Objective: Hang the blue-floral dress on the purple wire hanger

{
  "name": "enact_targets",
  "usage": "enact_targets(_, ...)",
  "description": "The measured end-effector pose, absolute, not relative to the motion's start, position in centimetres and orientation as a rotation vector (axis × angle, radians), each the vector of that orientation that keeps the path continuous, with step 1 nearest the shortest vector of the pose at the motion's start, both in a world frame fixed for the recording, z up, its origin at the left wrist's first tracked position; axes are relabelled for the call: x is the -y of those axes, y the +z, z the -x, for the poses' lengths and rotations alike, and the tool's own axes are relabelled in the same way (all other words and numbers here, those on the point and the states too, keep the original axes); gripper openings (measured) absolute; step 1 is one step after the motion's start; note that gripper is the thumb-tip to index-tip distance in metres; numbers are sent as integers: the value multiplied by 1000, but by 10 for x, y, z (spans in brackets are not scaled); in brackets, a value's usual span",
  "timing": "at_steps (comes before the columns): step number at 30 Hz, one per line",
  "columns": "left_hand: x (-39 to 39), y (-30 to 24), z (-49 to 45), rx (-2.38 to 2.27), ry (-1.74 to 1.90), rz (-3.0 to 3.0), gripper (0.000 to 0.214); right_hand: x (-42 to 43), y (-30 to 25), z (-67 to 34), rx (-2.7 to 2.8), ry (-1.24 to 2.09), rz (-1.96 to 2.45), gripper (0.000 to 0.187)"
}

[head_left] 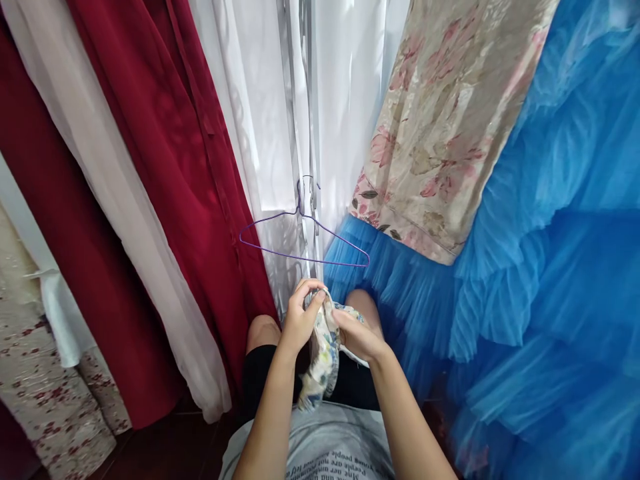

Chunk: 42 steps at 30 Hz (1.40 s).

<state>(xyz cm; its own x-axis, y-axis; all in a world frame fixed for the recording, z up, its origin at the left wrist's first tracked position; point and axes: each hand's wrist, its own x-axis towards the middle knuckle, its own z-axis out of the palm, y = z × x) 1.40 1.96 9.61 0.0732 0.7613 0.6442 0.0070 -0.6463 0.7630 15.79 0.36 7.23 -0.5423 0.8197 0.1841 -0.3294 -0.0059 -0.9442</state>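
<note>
Between my hands, above my lap, is a bunched piece of floral fabric (325,353), white with blue, yellow and green print. What kind of garment or cloth it is, I cannot make out. My left hand (303,313) pinches its upper edge between thumb and fingers. On the other side, my right hand (356,332) grips the same cloth, its fingers partly hidden behind the folds. One end of the fabric hangs down toward my grey shirt. Just beyond my hands hangs a purple wire hanger (306,237) with nothing on it.
Long red fabric (165,160) and a pale sheer panel (135,173) hang at left. White curtains (350,87) hang behind the hanger, beside a metal pole (303,133). To the right are a floral cloth (435,147) and a ruffled blue tulle dress (550,267).
</note>
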Motion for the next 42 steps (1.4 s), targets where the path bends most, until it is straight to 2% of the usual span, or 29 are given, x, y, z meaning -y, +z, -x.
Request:
enact_targets(3,-15,87,-6,-713,1363,-1683,28,3,77,-173,1438,1733,533,41)
enact_targets(6,-8,73,-4,-691,1017,-1747,43,9,91,-193,1306,1621,550,38)
enact_targets(10,-12,53,1,-907,816,-1987,45,13,111,-230,1279,1460,664,33)
enact_targets(15,-42,59,43,-1119,962,-2413,43,-15,135,-277,1298,1155,847,16)
enact_targets(19,-55,89,86,-1138,1114,-2361,30,-70,159,-294,1281,971,863,9)
enact_targets(24,-56,130,113,-1237,1190,-2297,14,-139,183,-261,1388,1203,826,12)
enact_targets(28,-60,142,134,-1257,1223,-2219,6,-160,191,-224,1446,1389,793,19)
enact_targets(36,-106,124,194,-1607,1145,-2134,12,-151,198,-224,1566,1343,766,30)
enact_targets(42,-150,165,193,-1744,1169,-2072,18,-150,210,-229,1634,1385,805,26)
